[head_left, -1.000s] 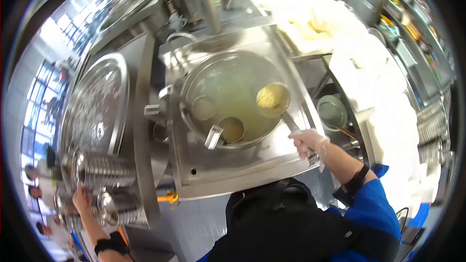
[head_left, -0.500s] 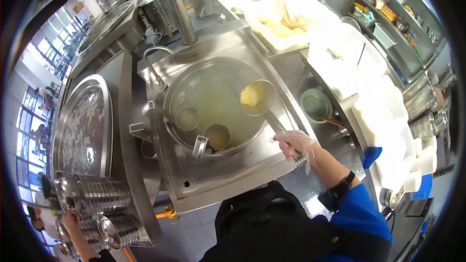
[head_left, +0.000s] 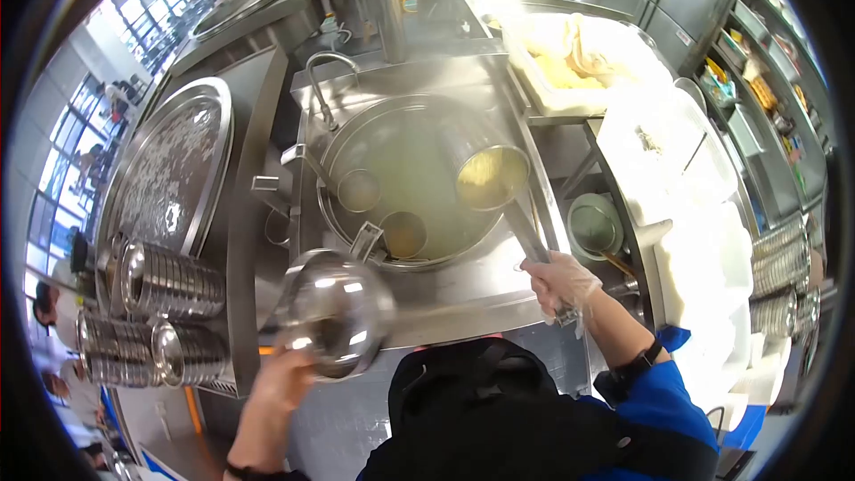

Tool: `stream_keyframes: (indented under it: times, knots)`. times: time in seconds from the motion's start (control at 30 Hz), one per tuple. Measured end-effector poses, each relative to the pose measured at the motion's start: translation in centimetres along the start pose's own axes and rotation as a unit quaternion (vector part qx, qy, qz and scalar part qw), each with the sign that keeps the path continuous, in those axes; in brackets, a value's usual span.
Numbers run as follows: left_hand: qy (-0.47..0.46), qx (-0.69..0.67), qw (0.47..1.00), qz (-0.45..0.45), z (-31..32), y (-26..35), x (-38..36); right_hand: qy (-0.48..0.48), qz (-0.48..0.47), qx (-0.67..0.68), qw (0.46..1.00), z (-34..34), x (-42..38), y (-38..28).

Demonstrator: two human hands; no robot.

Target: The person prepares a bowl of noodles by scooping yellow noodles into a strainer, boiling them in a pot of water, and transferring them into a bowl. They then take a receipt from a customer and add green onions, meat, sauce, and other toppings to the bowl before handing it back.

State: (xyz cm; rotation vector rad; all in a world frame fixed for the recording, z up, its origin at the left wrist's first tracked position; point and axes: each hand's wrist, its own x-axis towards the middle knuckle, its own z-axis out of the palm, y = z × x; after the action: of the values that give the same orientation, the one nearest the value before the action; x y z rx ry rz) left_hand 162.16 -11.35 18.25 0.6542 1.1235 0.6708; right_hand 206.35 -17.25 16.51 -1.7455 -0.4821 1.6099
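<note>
My right hand, in a clear plastic glove, is closed round the long handle of a noodle strainer. The strainer's deep metal basket is tilted over the right side of a large round pot of cloudy water, with yellow noodles inside. At lower left, my left hand grips a shiny metal bowl, blurred by motion, in front of the cooker's near edge. Two more strainers, one on the left and one nearer me, hang in the pot, their handles at the rim.
Stacks of metal bowls stand at left beside a round water-filled basin. A faucet arches over the pot's far left. On the right are a tub of yellow food, white containers and a green bucket.
My left hand has brought a metal bowl from the stacks at left towards the middle. The strainer in my right hand has tipped, its noodles now bunched along the near side.
</note>
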Motion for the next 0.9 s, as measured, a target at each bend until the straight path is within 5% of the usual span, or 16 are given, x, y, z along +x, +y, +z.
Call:
stream_keyframes:
  times: [0.13,0.37,0.67,0.9]
  knots:
    - [-0.139,-0.071,0.985,-0.072,7.7,-6.3,5.1,0.024,-0.058,-0.101,0.993,-0.5,-4.9,-2.8]
    - [-0.143,-0.082,0.986,-0.032,17.5,-4.3,5.8,-0.017,-0.213,-0.162,0.963,-3.0,-5.5,-0.1]
    - [-0.125,-0.087,0.988,0.001,19.8,-2.8,3.7,0.073,-0.345,-0.324,0.878,-3.6,-4.7,1.6]
    - [-0.210,-0.136,0.968,-0.021,18.8,-3.3,3.4,0.059,-0.355,-0.254,0.898,-3.4,-5.5,0.4]
